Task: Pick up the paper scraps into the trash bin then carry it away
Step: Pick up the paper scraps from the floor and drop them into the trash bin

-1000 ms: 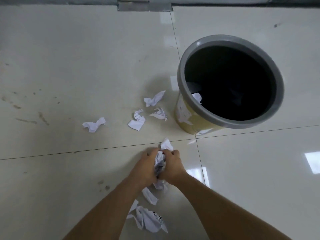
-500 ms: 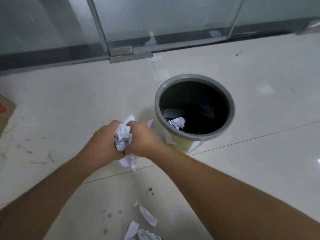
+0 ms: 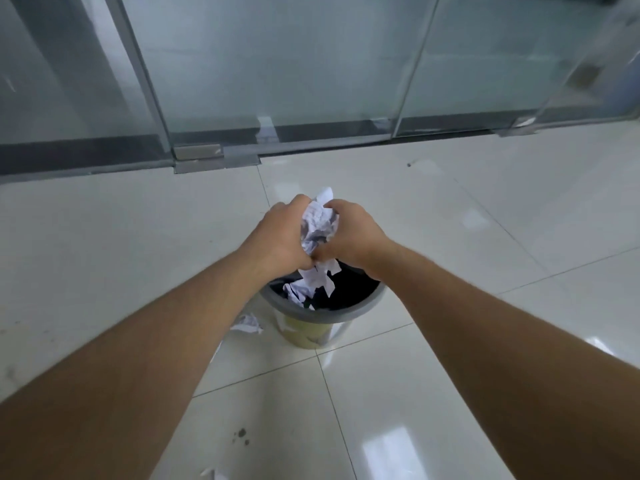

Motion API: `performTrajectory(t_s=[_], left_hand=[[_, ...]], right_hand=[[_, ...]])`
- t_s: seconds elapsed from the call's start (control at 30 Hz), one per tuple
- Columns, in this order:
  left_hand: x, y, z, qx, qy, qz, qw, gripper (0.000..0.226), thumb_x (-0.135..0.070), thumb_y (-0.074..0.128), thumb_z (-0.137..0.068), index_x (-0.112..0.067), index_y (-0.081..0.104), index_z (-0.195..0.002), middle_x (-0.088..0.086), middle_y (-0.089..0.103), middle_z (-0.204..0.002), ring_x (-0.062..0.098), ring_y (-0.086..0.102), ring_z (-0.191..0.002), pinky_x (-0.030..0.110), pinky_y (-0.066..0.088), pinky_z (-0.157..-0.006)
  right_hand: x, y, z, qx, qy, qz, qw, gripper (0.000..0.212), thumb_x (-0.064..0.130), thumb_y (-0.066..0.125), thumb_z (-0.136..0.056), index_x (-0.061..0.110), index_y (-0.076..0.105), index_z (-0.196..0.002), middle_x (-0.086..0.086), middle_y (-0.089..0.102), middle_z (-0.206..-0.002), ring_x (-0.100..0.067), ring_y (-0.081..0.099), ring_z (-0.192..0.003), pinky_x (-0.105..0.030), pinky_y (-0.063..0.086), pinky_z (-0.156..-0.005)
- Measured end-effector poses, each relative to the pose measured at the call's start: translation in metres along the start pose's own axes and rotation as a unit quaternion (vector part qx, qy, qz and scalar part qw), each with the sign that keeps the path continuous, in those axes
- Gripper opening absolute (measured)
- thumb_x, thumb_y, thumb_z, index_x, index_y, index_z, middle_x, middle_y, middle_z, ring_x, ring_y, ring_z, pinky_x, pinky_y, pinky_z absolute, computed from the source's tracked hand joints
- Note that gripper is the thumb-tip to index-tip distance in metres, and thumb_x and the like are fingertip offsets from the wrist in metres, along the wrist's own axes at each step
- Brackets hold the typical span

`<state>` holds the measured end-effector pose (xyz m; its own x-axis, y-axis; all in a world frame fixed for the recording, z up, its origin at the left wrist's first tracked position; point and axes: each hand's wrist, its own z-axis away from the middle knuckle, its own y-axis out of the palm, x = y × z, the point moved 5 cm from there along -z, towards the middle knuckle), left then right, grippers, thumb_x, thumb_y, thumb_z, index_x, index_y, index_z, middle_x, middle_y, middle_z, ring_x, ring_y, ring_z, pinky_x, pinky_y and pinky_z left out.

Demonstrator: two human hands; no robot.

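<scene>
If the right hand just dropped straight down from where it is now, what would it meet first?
Most likely the trash bin: the right hand, clamped with the left hand around the wad of paper scraps, appears to hover over the bin's far rim. Depth is unclear, so it might enter the dark opening instead.
</scene>
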<state>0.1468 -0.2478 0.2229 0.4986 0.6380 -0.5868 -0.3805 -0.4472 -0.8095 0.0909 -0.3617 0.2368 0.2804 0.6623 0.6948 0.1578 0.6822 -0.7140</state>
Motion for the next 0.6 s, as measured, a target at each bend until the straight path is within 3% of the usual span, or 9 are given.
performTrajectory(t_s=[0.03, 0.1, 0.2, 0.27, 0.37, 0.47, 0.6], left_hand=[[0.001, 0.004, -0.002, -0.005, 0.003, -0.003, 1.000, 0.087, -0.016, 0.091, -0.052, -0.021, 0.047, -0.127, 0.005, 0.053, -0.103, 0.027, 0.061, -0.091, 0.027, 0.046, -0.059], [0.005, 0.012, -0.004, 0.006, -0.007, -0.014, 1.000, 0.107, -0.017, 0.093, -0.051, -0.023, 0.038, -0.142, 0.008, 0.051, -0.125, 0.029, 0.057, -0.111, 0.037, 0.054, -0.082], [0.019, 0.022, -0.001, 0.093, -0.047, -0.002, 0.995, 0.129, -0.019, 0.094, -0.053, -0.031, 0.015, -0.155, 0.009, 0.026, -0.156, 0.030, 0.039, -0.136, 0.046, 0.045, -0.107], [0.027, 0.017, 0.003, 0.108, -0.046, 0.017, 0.993, 0.128, -0.018, 0.094, -0.053, -0.029, 0.018, -0.155, 0.009, 0.032, -0.154, 0.030, 0.043, -0.134, 0.047, 0.046, -0.107], [0.053, -0.007, 0.018, 0.049, -0.078, 0.089, 0.992, 0.104, -0.013, 0.092, -0.058, -0.028, 0.039, -0.146, 0.007, 0.050, -0.141, 0.027, 0.062, -0.112, 0.044, 0.057, -0.091], [0.114, -0.034, 0.051, 0.015, -0.149, 0.095, 0.984, 0.094, -0.012, 0.092, -0.061, -0.028, 0.046, -0.141, 0.008, 0.050, -0.137, 0.024, 0.063, -0.103, 0.037, 0.055, -0.079], [0.220, -0.036, 0.129, 0.075, -0.256, -0.020, 0.963, 0.101, -0.014, 0.094, -0.057, -0.024, 0.043, -0.144, 0.017, 0.046, -0.140, 0.033, 0.057, -0.115, 0.041, 0.051, -0.094]], right_hand=[[-0.007, 0.001, -0.002, -0.012, 0.002, -0.006, 1.000, 0.055, 0.009, 0.085, -0.056, 0.017, 0.062, -0.106, 0.012, 0.061, -0.078, -0.014, 0.061, -0.077, -0.011, 0.041, -0.053], [-0.021, 0.006, -0.005, -0.020, 0.017, 0.002, 1.000, 0.068, 0.014, 0.087, -0.054, 0.020, 0.057, -0.115, 0.004, 0.061, -0.098, -0.017, 0.061, -0.088, -0.010, 0.039, -0.056], [-0.036, 0.009, -0.006, 0.002, 0.051, 0.041, 0.998, 0.103, 0.025, 0.093, -0.051, 0.025, 0.041, -0.139, -0.006, 0.048, -0.135, -0.023, 0.053, -0.115, -0.028, 0.049, -0.087], [-0.034, 0.006, -0.005, -0.007, 0.058, 0.058, 0.997, 0.107, 0.032, 0.093, -0.050, 0.028, 0.038, -0.141, -0.004, 0.048, -0.138, -0.027, 0.049, -0.124, -0.044, 0.048, -0.101], [-0.012, 0.012, 0.002, -0.049, 0.051, 0.104, 0.992, 0.100, 0.041, 0.090, -0.055, 0.032, 0.038, -0.140, -0.003, 0.049, -0.137, -0.028, 0.046, -0.127, -0.053, 0.043, -0.105], [0.030, 0.049, 0.020, -0.054, -0.013, 0.040, 0.998, 0.092, 0.042, 0.088, -0.059, 0.033, 0.042, -0.137, -0.001, 0.048, -0.138, -0.023, 0.044, -0.126, -0.048, 0.042, -0.106], [0.057, 0.154, 0.072, 0.059, -0.089, -0.059, 0.993, 0.084, 0.038, 0.090, -0.057, 0.030, 0.050, -0.130, 0.002, 0.050, -0.125, -0.013, 0.053, -0.109, -0.031, 0.050, -0.091]])
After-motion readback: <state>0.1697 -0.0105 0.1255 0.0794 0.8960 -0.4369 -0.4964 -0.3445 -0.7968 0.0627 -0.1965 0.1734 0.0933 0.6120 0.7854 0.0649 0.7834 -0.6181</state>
